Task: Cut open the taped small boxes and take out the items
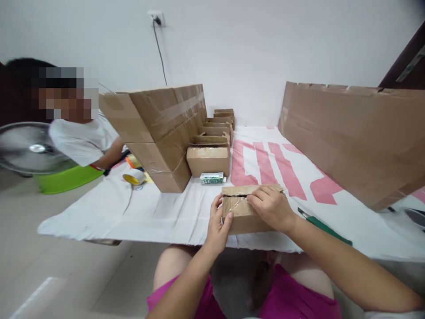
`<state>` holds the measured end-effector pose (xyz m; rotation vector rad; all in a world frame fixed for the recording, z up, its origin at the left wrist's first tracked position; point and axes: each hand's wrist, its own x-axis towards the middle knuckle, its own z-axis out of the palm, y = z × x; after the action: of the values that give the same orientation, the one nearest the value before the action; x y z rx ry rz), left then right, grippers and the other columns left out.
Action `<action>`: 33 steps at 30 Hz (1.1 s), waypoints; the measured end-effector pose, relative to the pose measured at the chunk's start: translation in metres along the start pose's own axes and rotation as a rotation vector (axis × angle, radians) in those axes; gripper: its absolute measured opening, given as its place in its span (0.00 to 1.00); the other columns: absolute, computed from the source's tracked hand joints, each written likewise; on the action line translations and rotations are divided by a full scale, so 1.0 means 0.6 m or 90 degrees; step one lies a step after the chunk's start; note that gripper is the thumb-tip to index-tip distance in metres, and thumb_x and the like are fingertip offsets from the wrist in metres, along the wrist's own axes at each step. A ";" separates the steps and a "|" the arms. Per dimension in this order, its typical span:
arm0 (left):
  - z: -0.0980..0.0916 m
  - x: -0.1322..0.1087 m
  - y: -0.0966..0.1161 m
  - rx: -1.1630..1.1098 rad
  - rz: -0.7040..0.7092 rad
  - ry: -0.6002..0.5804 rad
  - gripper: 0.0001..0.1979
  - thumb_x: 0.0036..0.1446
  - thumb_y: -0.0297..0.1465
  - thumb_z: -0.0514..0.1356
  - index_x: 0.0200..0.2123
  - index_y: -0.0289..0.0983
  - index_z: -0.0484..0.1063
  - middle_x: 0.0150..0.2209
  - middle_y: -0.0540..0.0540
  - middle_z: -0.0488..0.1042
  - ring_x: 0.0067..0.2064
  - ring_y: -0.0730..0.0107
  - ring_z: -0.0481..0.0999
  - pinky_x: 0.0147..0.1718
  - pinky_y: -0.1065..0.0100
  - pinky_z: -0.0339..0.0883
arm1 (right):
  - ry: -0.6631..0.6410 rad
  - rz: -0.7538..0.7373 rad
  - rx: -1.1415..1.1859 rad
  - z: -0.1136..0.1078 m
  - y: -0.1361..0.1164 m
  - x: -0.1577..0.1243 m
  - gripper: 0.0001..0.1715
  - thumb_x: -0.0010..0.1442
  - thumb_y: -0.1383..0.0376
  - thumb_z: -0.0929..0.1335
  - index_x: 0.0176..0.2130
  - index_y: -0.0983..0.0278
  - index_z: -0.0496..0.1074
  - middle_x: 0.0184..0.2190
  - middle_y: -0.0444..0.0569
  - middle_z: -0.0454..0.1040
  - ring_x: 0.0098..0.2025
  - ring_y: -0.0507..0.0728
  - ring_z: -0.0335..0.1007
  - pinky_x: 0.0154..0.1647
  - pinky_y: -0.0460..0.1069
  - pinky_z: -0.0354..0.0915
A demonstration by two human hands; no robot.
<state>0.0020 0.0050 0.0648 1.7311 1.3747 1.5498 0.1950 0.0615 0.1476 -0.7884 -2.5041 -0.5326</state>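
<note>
A small brown cardboard box [247, 223] lies at the front edge of the cloth-covered table, with a dark slit showing along its top between the flaps. My left hand [219, 220] grips its left end, thumb on the near side and fingers round the end. On top, my right hand [270, 204] has its fingers bent and pressed together at the slit, on the edge of a flap. Whatever is inside the box is hidden. To the right of my right hand lies a utility knife [327, 228] with a green handle, its blade pointing away from me.
Stacked cardboard boxes [159, 119] form a wall on the left, beside a row of open small boxes [209, 160]. A green-white carton [211, 178] and a tape roll [134, 178] lie nearby. A large cardboard panel [352, 133] stands right. Another person [86, 141] sits left by a fan [31, 148].
</note>
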 end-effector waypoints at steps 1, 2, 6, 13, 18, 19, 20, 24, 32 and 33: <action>-0.001 0.000 0.000 0.000 -0.001 -0.001 0.19 0.65 0.41 0.51 0.51 0.38 0.71 0.63 0.39 0.54 0.62 0.54 0.59 0.62 0.52 0.53 | -0.006 -0.001 -0.013 -0.001 0.000 0.001 0.11 0.65 0.69 0.62 0.34 0.63 0.73 0.31 0.49 0.74 0.38 0.58 0.66 0.41 0.53 0.60; -0.002 -0.001 0.000 0.000 -0.003 -0.002 0.19 0.65 0.41 0.51 0.51 0.38 0.71 0.63 0.39 0.54 0.62 0.54 0.59 0.63 0.51 0.53 | -0.005 0.006 -0.020 -0.001 0.001 0.001 0.11 0.65 0.70 0.62 0.34 0.63 0.72 0.31 0.50 0.74 0.37 0.58 0.66 0.41 0.53 0.60; -0.004 -0.003 0.000 0.003 -0.010 -0.007 0.19 0.65 0.41 0.50 0.53 0.39 0.69 0.64 0.39 0.52 0.64 0.53 0.57 0.63 0.50 0.52 | 0.046 0.104 0.031 0.000 0.010 -0.008 0.10 0.64 0.69 0.63 0.35 0.64 0.73 0.36 0.52 0.74 0.39 0.58 0.67 0.42 0.53 0.61; -0.006 -0.003 0.000 0.074 0.014 -0.004 0.17 0.65 0.38 0.50 0.50 0.38 0.70 0.65 0.38 0.53 0.64 0.53 0.59 0.61 0.49 0.55 | 0.036 0.143 0.122 0.018 0.018 -0.034 0.10 0.65 0.66 0.64 0.35 0.64 0.74 0.34 0.51 0.75 0.41 0.59 0.68 0.46 0.54 0.63; -0.019 0.019 -0.012 0.165 0.156 -0.012 0.09 0.62 0.34 0.53 0.39 0.36 0.70 0.66 0.36 0.55 0.68 0.47 0.51 0.61 0.45 0.52 | -0.023 0.173 0.138 0.019 0.018 -0.030 0.07 0.63 0.66 0.66 0.34 0.63 0.74 0.35 0.51 0.74 0.42 0.59 0.68 0.47 0.55 0.63; -0.022 0.024 -0.015 0.165 0.181 -0.029 0.09 0.62 0.34 0.53 0.41 0.37 0.70 0.64 0.36 0.58 0.68 0.48 0.52 0.61 0.45 0.53 | -0.040 0.181 0.142 0.018 0.019 -0.027 0.06 0.62 0.66 0.67 0.34 0.63 0.74 0.36 0.51 0.74 0.42 0.60 0.68 0.47 0.55 0.63; -0.023 0.028 -0.017 0.161 0.198 -0.043 0.09 0.62 0.34 0.53 0.42 0.37 0.69 0.62 0.36 0.61 0.67 0.49 0.54 0.60 0.46 0.54 | -0.056 0.191 0.146 0.017 0.020 -0.025 0.04 0.61 0.66 0.68 0.35 0.63 0.74 0.36 0.51 0.74 0.42 0.60 0.67 0.47 0.56 0.63; -0.022 0.032 -0.023 0.149 0.216 -0.043 0.10 0.63 0.33 0.52 0.45 0.38 0.67 0.61 0.36 0.63 0.67 0.51 0.55 0.60 0.47 0.56 | -0.096 0.236 0.165 0.015 0.024 -0.020 0.11 0.56 0.64 0.72 0.40 0.64 0.72 0.40 0.53 0.73 0.45 0.62 0.65 0.48 0.57 0.63; -0.016 0.027 -0.027 0.169 0.229 -0.017 0.11 0.65 0.30 0.47 0.44 0.37 0.67 0.61 0.37 0.64 0.67 0.53 0.56 0.60 0.47 0.55 | -0.092 0.280 0.178 0.022 0.034 -0.022 0.22 0.54 0.61 0.73 0.47 0.66 0.69 0.46 0.56 0.72 0.49 0.65 0.64 0.51 0.59 0.62; -0.016 0.027 -0.028 0.169 0.228 -0.014 0.11 0.65 0.30 0.47 0.44 0.37 0.68 0.61 0.37 0.64 0.66 0.53 0.56 0.60 0.47 0.55 | -0.090 0.279 0.184 0.023 0.034 -0.022 0.21 0.54 0.62 0.73 0.47 0.66 0.69 0.45 0.56 0.73 0.49 0.64 0.64 0.51 0.59 0.62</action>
<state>-0.0150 0.0233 0.0616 2.2500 1.3655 1.5740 0.2132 0.0779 0.1340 -1.2414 -2.3481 0.0351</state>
